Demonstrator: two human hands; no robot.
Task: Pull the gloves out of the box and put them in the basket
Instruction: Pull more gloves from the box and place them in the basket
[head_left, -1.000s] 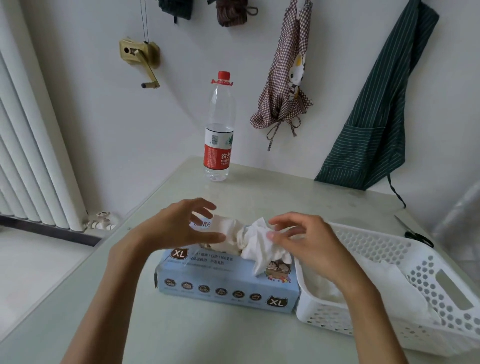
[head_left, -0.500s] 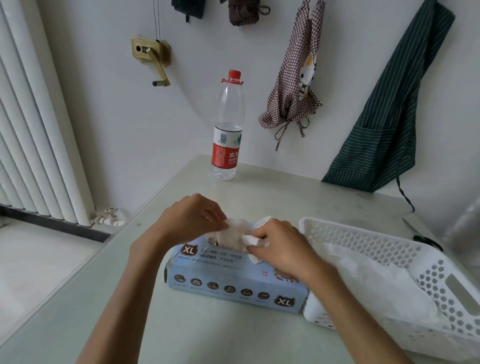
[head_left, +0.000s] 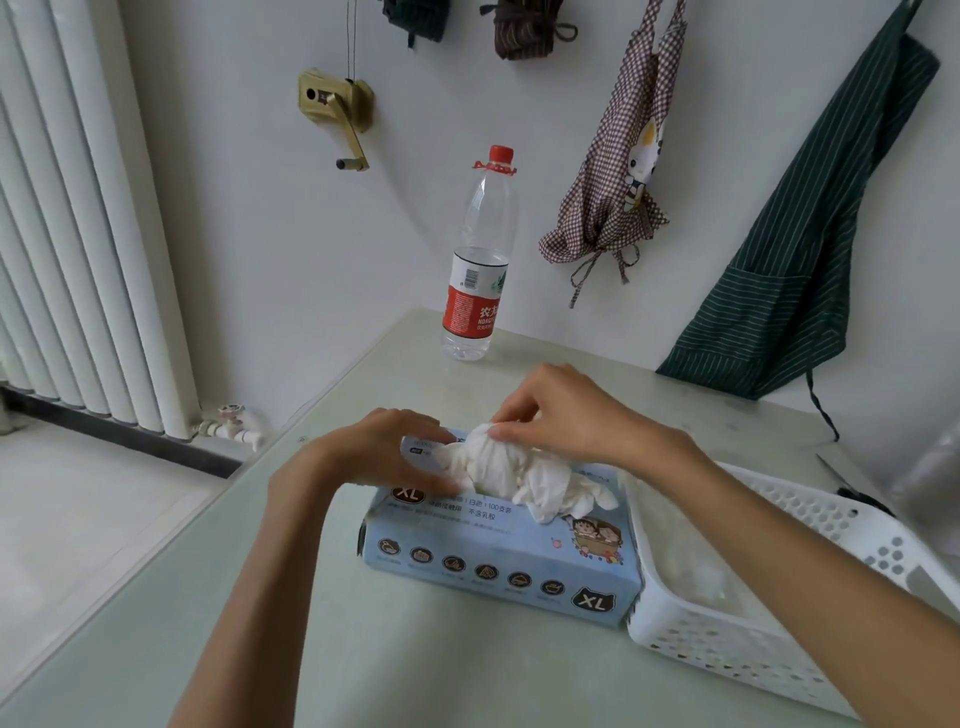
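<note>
My right hand (head_left: 566, 415) pinched the top of the white gloves (head_left: 511, 475), thumb and fingertips closed tight on the bunched wad, grip narrow. The gloves were partly out of the box (head_left: 498, 551), trailing from its top slot and draping over the front edge toward the right. My left hand (head_left: 387, 452) pressed down on the box's left top with fingers fairly straight, thumb along the front near the XL mark, holding nothing. The box lay flat on the surface (head_left: 363, 665), its right end touching the white basket (head_left: 727, 644). The basket sat just right of the box, and held some pale translucent gloves inside; my right forearm crossed over its near corner. A water bottle (head_left: 480, 260) stood upright near the far edge of the surface, well apart from the box. Scissors (head_left: 852, 483) lay beyond the basket by the right edge, partly hidden. Aprons (head_left: 779, 249) hung on the wall behind. The surface's left edge ran diagonally beside the radiator (head_left: 67, 218). Open surface in front of the box, between my forearms.
</note>
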